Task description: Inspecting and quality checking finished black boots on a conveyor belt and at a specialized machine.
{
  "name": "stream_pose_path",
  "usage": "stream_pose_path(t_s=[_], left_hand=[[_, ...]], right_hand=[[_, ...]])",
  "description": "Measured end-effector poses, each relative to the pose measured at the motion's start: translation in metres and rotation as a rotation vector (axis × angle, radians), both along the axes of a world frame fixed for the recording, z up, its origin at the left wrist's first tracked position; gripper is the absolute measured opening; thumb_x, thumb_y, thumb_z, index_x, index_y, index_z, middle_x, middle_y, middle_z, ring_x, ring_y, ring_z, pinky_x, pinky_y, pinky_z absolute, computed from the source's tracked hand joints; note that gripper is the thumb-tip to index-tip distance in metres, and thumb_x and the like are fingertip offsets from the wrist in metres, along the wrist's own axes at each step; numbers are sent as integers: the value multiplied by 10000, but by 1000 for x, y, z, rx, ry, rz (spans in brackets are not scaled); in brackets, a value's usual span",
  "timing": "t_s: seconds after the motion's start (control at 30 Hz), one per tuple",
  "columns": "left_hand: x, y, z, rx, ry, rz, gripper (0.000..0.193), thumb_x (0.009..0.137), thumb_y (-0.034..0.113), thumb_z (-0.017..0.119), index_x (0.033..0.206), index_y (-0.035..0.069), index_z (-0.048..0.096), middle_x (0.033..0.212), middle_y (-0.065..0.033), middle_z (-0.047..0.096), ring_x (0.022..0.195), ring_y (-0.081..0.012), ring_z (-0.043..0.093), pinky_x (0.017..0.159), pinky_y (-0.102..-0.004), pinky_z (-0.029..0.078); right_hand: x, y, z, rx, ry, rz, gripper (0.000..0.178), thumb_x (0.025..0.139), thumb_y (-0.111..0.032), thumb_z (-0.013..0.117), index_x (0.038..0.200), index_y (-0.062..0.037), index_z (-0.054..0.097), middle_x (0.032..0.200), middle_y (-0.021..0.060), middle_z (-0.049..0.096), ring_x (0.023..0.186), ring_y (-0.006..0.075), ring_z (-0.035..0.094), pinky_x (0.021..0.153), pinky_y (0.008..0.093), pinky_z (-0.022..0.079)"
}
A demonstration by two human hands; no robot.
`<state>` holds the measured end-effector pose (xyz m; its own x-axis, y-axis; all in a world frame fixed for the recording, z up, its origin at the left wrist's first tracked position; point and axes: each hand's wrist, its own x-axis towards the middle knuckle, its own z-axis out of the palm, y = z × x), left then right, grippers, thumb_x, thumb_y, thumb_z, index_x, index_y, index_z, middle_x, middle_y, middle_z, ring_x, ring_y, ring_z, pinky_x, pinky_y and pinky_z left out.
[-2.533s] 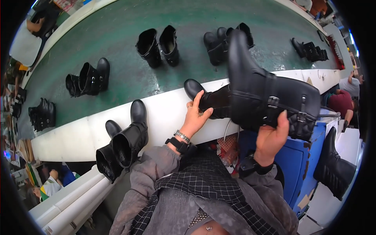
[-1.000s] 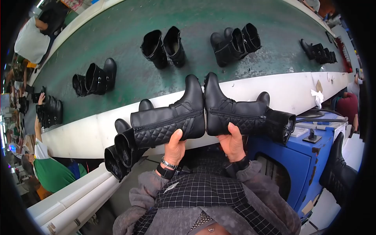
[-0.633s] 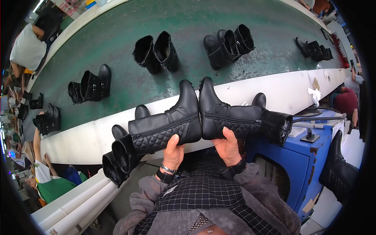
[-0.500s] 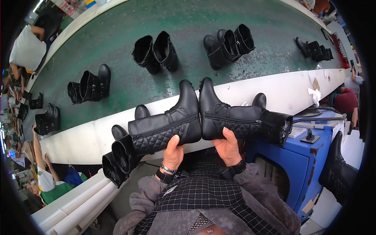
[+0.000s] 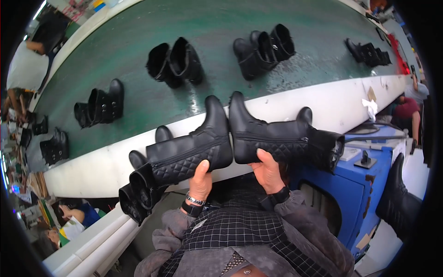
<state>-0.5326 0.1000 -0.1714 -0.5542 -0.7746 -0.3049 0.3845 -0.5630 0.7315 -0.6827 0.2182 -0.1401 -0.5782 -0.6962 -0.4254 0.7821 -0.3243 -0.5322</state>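
Note:
My left hand (image 5: 201,182) is closed round a black boot (image 5: 184,150) with a long side zip and quilted panel, thumb on the quilting. In my right hand (image 5: 267,173) is the matching black boot (image 5: 272,131), also gripped with the thumb uppermost. Both lie sideways, toes pointing away, soles close together in the middle and shafts outward. The fingers beneath them are hidden. Beside the left boot's shaft, more black boots (image 5: 141,184) rest at the white ledge. Another black boot (image 5: 326,150) sits partly behind the right one.
Several pairs of black boots, including a middle pair (image 5: 175,64), stand on the green belt (image 5: 212,51) beyond the white ledge (image 5: 97,171). To my right are a blue machine (image 5: 337,184) and another boot (image 5: 398,203). A co-worker (image 5: 74,217) is at the lower left.
The held boots have shifted slightly left, still in both hands. Boots on the belt appear a little further left. The lower-left co-worker's arm has drawn back from the belt boots.

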Motion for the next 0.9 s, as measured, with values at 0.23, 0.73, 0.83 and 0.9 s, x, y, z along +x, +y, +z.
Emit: stream_pose_path(t_s=[0.23, 0.73, 0.83, 0.9], left_hand=[[9, -8, 4, -293, -444, 92, 438, 826, 132, 669, 1206, -37, 532, 1212, -93, 551, 1107, -199, 514, 989, -322, 377], [45, -2, -14, -236, -992, -652, 350, 874, 240, 631, 1080, -34, 560, 978, -94, 624, 819, -193, 612, 697, -293, 498], [32, 9, -6, -140, -748, -751, 272, 887, 179, 590, 1066, -10, 509, 889, -85, 595, 727, -130, 604, 549, -248, 527], [5, 16, 5, -227, -557, -686, 464, 890, 165, 585, 1279, 9, 386, 1062, -127, 548, 758, -135, 600, 622, -254, 531]], right_hand=[[-14, 18, 1, 591, 1208, 144, 477, 778, -141, 702, 1207, -9, 540, 1183, 109, 573, 1078, 204, 553, 911, 308, 429], [-62, 103, -11, 982, 932, -370, 353, 835, -106, 654, 1145, 21, 545, 1082, 96, 605, 1014, 166, 569, 886, 278, 445], [-86, 99, -28, 900, 953, -562, 323, 854, -187, 640, 1112, 1, 587, 1093, 81, 606, 972, 176, 589, 828, 287, 474], [-106, 101, -16, 553, 448, -606, 329, 887, -169, 583, 1180, -23, 546, 1109, 85, 601, 915, 207, 627, 701, 330, 533]])
